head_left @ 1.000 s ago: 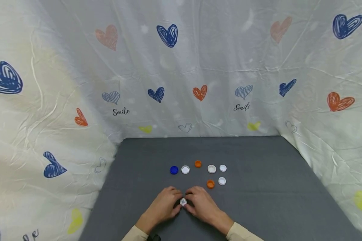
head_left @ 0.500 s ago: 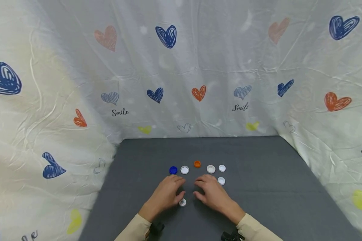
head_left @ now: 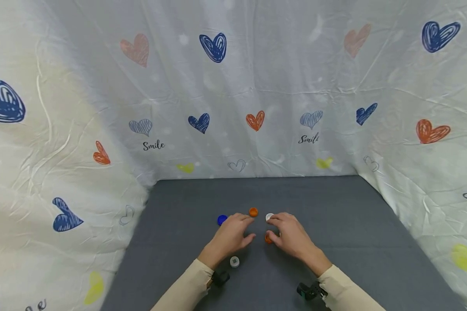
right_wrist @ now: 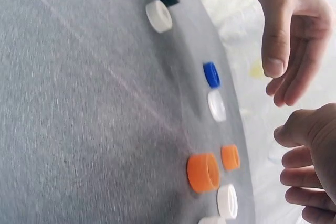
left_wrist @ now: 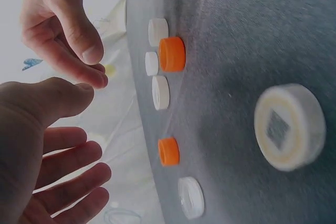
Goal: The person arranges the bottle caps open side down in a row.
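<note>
Hovering over the grey bench [head_left: 171, 242], the left hand [head_left: 232, 234] and right hand [head_left: 292, 234] have relaxed, parted fingers and hold nothing. Beside the right thumb lies the near orange cap [head_left: 268, 239], hollow side up; its fingers overhang a white cap [head_left: 269, 216]. The far orange cap [head_left: 253, 212] and blue cap [head_left: 222, 220] lie near the left hand. Nearest sits a white disc [head_left: 235, 261] bearing a grey square. Heart-printed sheeting [head_left: 233, 82] encloses left, far and right.

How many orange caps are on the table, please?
2: the farther orange cap lies beyond the left hand; the nearer orange cap is partly hidden by the right hand in the head view.
</note>
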Available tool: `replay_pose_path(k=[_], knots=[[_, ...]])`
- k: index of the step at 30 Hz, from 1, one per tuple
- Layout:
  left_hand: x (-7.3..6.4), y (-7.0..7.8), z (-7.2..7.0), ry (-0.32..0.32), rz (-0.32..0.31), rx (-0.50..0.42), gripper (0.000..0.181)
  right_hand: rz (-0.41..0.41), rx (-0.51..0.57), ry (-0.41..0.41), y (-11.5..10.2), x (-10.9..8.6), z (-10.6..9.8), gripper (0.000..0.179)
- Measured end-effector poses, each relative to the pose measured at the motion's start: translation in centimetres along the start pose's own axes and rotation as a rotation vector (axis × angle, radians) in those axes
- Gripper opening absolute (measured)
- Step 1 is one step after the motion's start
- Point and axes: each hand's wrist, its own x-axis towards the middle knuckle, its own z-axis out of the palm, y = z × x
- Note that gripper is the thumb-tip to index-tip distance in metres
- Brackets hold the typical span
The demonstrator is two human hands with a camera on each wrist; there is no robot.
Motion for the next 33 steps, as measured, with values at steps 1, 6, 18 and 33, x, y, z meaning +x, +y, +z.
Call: replay_pose_path(k=[1,6,18,33], knots=[[0.3,0.1,0.2,-0.008,0.000,-0.007,0.047,0.007,-0.002,-0.001,0.3,-0.1,-0.1,0.031],[1.4,0.7,1.2,-0.049,-0.002,-0.004,0.046,0.034,0.000,0.006,1.3,-0.6,-0.1,0.030],[2.8,1.8,3.5,-0.130,0.004,0.007,0.037,0.038,-0.001,-0.063,2.2,-1.8,0.7,0.036],[3.5,2.1,5.6,-0.154,0.035,0.104,0.020,-0.018,-0.002,-0.053,2.6,-2.3,2.7,0.031]])
